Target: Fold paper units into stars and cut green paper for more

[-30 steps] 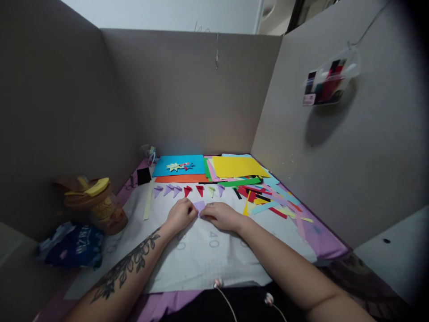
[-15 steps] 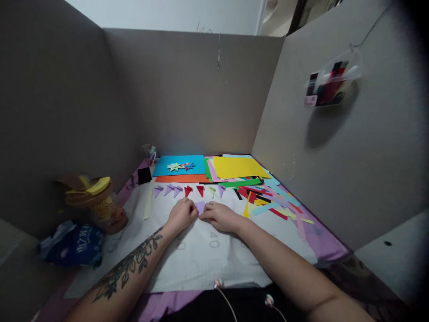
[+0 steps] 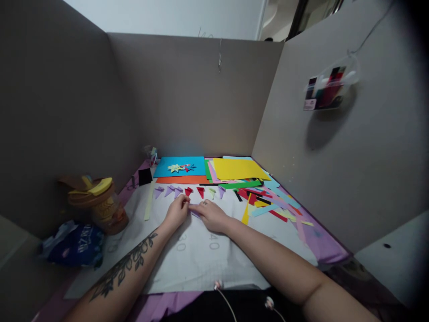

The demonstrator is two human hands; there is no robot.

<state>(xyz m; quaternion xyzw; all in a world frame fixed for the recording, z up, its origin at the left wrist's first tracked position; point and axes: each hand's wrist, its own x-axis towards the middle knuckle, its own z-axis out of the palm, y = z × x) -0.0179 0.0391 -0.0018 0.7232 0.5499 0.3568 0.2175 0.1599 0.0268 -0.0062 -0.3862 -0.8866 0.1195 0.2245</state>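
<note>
A small piece of light purple paper (image 3: 196,215) lies on the white sheet, mostly covered by my fingers. My left hand (image 3: 177,211) pinches its left side with closed fingers. From the other side, my right hand (image 3: 212,216) holds the paper, its index finger stretched along the upper edge toward the left hand. Just beyond my hands runs a row of small folded paper pieces: several purple ones, such as the purple folded piece (image 3: 221,192), a red folded piece (image 3: 200,192) and a pale green folded piece (image 3: 212,193).
Loose coloured strips (image 3: 268,203) are scattered at the right. Behind stand a blue sheet (image 3: 161,167) with paper stars (image 3: 175,168) and a yellow sheet (image 3: 239,169). On the left are a lidded container (image 3: 109,214) and a blue packet (image 3: 75,243). Grey partitions (image 3: 194,98) surround the table.
Both hands have shifted slightly left. The right index finger now reaches across the purple paper, and less of the paper shows between my hands.
</note>
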